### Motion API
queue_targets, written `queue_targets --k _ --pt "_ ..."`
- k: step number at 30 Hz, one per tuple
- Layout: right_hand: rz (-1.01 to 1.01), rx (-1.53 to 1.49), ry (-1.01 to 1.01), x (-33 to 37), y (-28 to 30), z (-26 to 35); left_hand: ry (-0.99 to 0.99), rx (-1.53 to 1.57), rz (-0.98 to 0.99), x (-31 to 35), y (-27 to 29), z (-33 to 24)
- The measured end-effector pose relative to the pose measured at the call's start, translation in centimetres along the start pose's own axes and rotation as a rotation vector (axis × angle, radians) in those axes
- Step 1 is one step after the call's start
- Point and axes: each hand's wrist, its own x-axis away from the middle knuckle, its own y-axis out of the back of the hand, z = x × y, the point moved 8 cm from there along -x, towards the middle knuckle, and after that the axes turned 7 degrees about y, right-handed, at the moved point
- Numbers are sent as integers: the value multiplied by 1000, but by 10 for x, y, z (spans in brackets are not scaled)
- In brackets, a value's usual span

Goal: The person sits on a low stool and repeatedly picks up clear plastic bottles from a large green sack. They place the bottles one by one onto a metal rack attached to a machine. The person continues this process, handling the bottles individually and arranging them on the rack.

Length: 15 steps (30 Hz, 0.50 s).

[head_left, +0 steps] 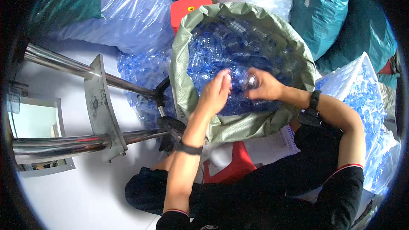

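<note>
A large green woven sack (181,66) stands before me with its rim rolled outward, filled with clear blue-tinted plastic bottles (208,49). Both my hands are over its mouth. My right hand (267,86) curls round a small clear plastic bottle (251,81), smeared by motion, with its end toward my left hand. Close beside it, my left hand (215,93) has its fingers drawn together. A pale spot shows at its fingertips; whether that is a small object or the tips themselves is unclear. Each wrist wears a dark band.
A red plastic stool (191,10) stands behind the sack. Filled bags, one translucent (128,12) and one teal (319,12), crowd the far side. More bottles fill a white bag (362,98) at right. A metal tube frame (136,86) lies at left, near the sack.
</note>
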Motion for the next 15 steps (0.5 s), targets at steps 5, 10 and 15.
queue_targets --k 5,10,15 --pt "-276 -479 -248 8 48 -36 -402 -1110 -50 -56 -56 0" --pt "-142 -1104 -268 19 14 -13 -178 -792 -182 -49 -21 -20" --pt "306 -1308 -88 -3 -19 70 -499 -402 -508 47 14 -95"
